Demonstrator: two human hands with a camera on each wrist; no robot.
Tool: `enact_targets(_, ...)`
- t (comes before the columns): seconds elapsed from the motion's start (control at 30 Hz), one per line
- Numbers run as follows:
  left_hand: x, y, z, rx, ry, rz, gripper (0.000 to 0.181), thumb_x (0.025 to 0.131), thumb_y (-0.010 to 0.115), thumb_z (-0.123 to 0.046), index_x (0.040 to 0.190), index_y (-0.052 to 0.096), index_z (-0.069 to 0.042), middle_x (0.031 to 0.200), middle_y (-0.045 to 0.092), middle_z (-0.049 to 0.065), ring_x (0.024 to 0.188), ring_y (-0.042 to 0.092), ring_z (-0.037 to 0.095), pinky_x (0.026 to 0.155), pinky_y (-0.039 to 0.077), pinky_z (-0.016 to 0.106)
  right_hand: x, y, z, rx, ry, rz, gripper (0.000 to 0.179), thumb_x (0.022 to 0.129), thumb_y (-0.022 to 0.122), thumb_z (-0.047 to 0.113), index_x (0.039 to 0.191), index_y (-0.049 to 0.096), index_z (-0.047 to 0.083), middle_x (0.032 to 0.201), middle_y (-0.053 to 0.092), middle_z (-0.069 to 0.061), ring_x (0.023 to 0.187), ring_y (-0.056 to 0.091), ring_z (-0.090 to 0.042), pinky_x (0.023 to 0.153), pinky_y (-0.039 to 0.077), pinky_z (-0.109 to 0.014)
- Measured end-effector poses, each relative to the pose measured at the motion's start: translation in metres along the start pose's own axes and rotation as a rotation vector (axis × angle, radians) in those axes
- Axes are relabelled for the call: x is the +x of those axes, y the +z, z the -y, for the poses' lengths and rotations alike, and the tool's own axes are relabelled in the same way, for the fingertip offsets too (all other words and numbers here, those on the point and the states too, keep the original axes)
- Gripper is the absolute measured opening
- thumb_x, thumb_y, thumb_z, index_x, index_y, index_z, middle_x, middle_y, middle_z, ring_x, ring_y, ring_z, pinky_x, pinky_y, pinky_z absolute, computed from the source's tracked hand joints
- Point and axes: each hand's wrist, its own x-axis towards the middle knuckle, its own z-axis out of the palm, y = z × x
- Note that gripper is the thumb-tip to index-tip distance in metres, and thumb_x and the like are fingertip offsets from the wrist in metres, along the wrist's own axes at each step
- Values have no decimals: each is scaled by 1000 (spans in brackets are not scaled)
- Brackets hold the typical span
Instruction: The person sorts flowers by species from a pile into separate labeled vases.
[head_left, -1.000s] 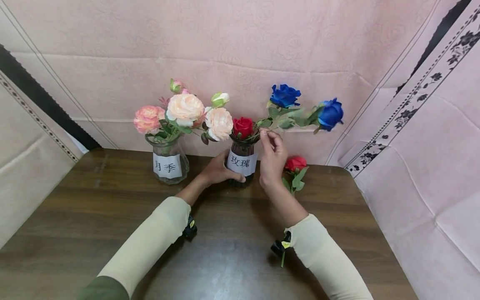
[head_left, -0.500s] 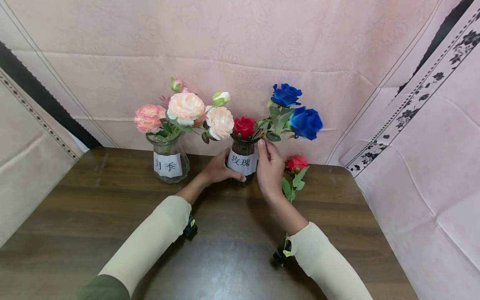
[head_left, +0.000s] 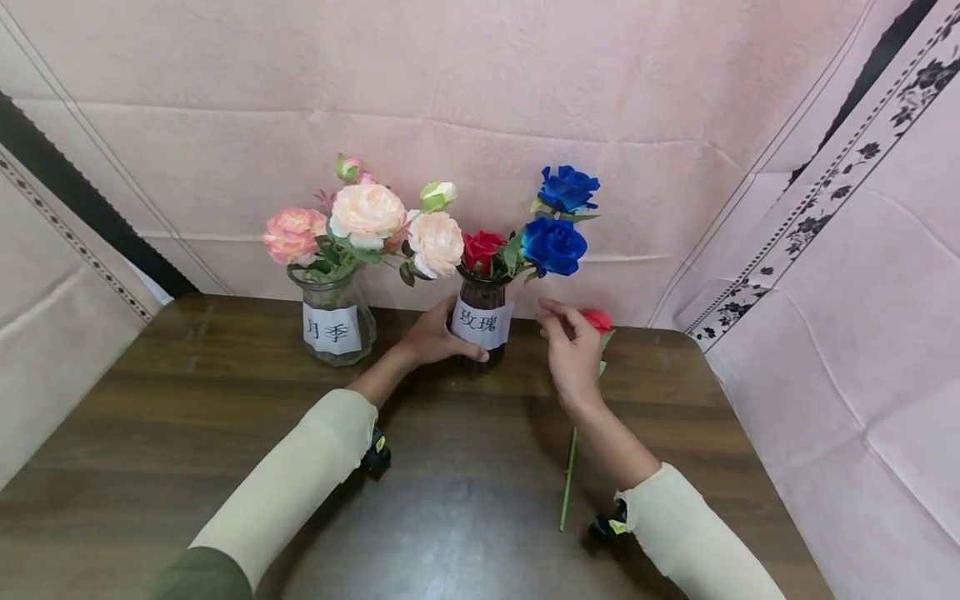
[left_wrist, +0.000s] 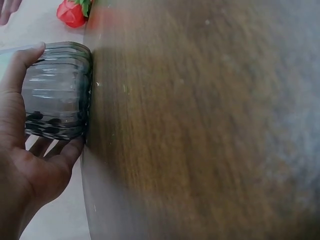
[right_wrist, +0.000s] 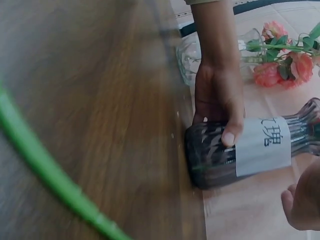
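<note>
My left hand (head_left: 435, 335) grips the lower part of a dark glass vase (head_left: 482, 292) with a white paper label, thumb across its front. In the left wrist view, its fingers and thumb wrap the ribbed glass vase (left_wrist: 60, 95). A red rose (head_left: 482, 250) and two blue roses (head_left: 553, 245) stand in this vase, the blue ones leaning right. My right hand (head_left: 573, 354) hovers to the right of the vase, apart from it, with loosely bent fingers and nothing in them. Behind it, another red rose (head_left: 597, 320) lies on the table, partly hidden, its green stem (head_left: 568, 479) pointing toward me.
A clear glass vase (head_left: 366, 329) with a labelled front stands to the left, holding several peach and pink flowers (head_left: 367, 215). One pale bloom leans close to the dark vase. Pink patterned cloth (head_left: 480, 83) hangs behind the brown wooden table (head_left: 247, 375).
The lower blue rose has swung left and now sits closer over the dark vase. My right hand has let go of its stem and moved right and down. My left hand keeps its grip.
</note>
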Motion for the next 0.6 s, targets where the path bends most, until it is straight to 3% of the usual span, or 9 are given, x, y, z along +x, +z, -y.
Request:
enact_targets(0.13, 0, 0, 2, 8, -5, -6, 96, 81, 103, -18, 161, 48, -13, 153, 68, 15, 142, 66, 38, 127, 49, 60, 0, -13, -3, 3, 51, 38, 23, 113, 67, 13, 127, 82, 1, 120, 81, -12, 96, 76, -6, 87, 67, -25)
enact_targets(0.33, 2, 1, 2, -13, -23, 4, 96, 82, 101, -16, 160, 47, -11, 155, 65, 16, 143, 65, 39, 128, 48, 59, 0, -38, -6, -40, 185, 115, 27, 115, 66, 16, 134, 77, 1, 110, 80, 5, 92, 78, -10, 79, 67, -24)
enact_targets(0.6, 4, 1, -2, -40, 11, 12, 86, 80, 102, -10, 154, 56, -9, 150, 70, 17, 139, 68, 39, 126, 49, 59, 0, -73, -14, -82, 357, 232, 37, 115, 68, 20, 144, 70, -2, 105, 81, 4, 87, 81, -9, 77, 70, -29)
